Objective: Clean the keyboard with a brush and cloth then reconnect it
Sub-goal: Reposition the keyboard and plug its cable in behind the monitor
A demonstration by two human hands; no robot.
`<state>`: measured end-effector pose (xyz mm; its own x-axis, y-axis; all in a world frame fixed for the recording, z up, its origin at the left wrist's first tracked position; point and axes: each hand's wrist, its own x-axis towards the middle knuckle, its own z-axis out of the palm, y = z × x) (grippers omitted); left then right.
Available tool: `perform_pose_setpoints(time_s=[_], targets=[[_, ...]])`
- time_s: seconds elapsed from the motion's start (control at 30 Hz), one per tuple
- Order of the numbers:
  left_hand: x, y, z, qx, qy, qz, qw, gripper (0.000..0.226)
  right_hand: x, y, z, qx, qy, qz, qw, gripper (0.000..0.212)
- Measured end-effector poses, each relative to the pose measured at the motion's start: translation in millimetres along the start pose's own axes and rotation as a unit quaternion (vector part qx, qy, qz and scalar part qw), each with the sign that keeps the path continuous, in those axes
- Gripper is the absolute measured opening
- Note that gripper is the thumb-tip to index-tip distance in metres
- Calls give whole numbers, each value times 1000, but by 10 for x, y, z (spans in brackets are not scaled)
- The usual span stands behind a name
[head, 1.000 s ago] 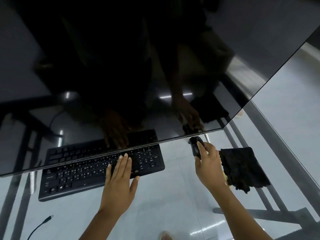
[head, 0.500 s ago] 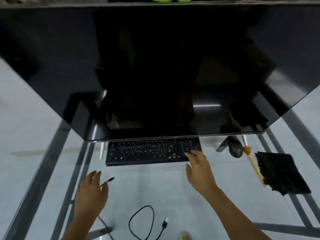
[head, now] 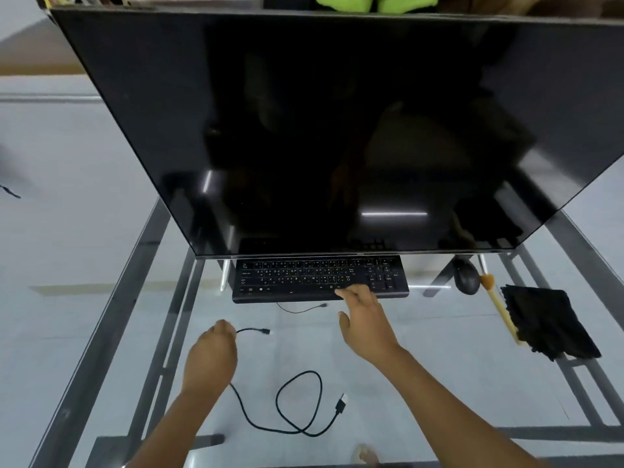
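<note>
One flat black keyboard lies at the far middle of the glass counter, its long axis running left to right, its back edge tucked under one large dark monitor. The right hand reaches forward, fingers extended, fingertips touching the keyboard's near edge. The left hand is curled around one thin black cable, whose small plug points right; its USB plug lies near the counter's front edge. Toward the right edge lie one black mouse, one wooden-handled brush and one black cloth.
</note>
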<state>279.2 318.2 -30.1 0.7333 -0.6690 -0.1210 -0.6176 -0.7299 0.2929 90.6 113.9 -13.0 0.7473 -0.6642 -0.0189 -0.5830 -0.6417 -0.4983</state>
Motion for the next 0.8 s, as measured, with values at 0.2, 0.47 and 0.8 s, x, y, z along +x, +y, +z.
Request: perform_pose_setpoints(time_s=[0.2, 0.47, 0.8], targets=[[5, 812, -560, -147, 24, 169, 974, 12, -2, -552, -494, 28, -63, -110, 992, 59], [-114, 1477, -1349, -320, 11, 185, 929, 9, 29, -905, -1352, 47, 16, -125, 991, 21], [-218, 1852, -2018, -395, -102, 195, 892, 21, -119, -892, -1920, 181, 139, -80, 970, 11]])
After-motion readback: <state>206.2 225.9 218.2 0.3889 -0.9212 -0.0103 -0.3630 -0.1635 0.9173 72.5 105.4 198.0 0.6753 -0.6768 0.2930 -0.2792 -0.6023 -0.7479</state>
